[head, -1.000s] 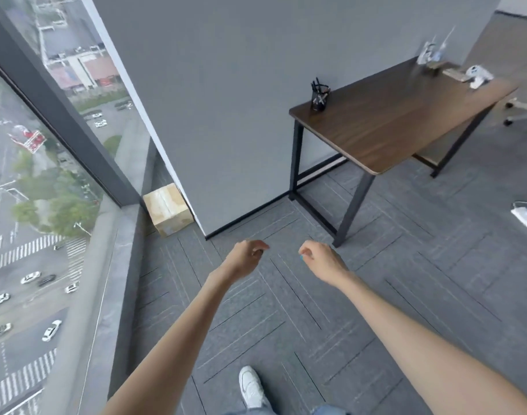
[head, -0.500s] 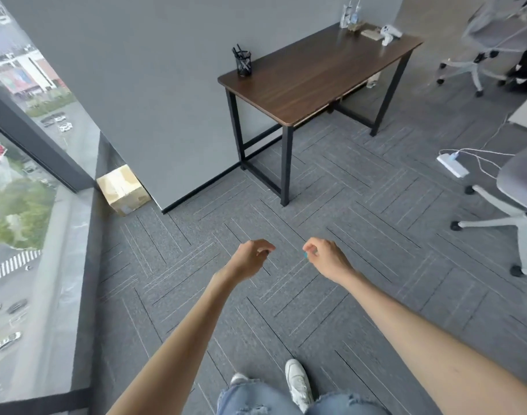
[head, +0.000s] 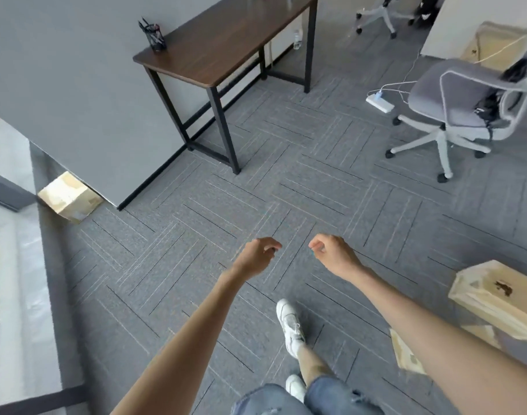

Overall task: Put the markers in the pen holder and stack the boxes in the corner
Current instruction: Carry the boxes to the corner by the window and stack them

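Boxes, cardboard. Corner box (head: 69, 199) is lodged against wall and window; pale box (head: 495, 298) is set on the floor at right. Judged light, stiff, crushable; best taken by opposite sides. Left hand (head: 257, 257), right hand (head: 331, 254): fingers loosely curled, apparently nothing held.

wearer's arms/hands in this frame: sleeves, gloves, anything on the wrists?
Both forearms are bare to the frame edge, with no sleeves. There are no gloves, watch, bands, cables or markings visible on the left hand or right hand. Also worn: frayed blue denim and white sneakers.
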A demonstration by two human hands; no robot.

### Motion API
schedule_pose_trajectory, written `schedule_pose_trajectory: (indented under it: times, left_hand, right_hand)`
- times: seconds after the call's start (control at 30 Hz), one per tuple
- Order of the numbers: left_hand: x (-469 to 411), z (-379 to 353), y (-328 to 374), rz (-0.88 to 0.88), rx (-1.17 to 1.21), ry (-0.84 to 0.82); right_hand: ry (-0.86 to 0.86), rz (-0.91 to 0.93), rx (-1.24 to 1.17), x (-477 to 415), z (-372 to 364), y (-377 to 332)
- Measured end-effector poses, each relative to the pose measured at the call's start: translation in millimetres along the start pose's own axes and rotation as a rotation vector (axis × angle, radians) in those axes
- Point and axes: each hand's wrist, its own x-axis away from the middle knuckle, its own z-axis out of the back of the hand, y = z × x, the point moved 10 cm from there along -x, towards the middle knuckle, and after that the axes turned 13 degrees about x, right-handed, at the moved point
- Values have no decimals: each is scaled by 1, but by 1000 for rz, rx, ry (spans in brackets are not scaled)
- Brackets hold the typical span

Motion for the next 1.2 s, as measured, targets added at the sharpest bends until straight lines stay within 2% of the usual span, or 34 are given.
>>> schedule_pose_trajectory:
  times: [0.33, 0.6, 0.9, 1.03, 1.2]
  left_hand:
    - [43, -154, 58, -12, 10, -173]
    - [61, -307, 121, 7, 22, -261]
    - [71, -488, 174, 57, 62, -277]
    - [69, -554, 173, 111, 82, -278]
    - [48, -621, 135, 213, 126, -246]
  right_hand:
    - [47, -187, -109, 137, 17, 139]
    - [26, -280, -200, 236, 33, 282]
    - [9, -371, -235, 337, 47, 456]
    - [-15, -422, -263, 363, 31, 516]
    - [-107, -524, -338, 369, -19, 579]
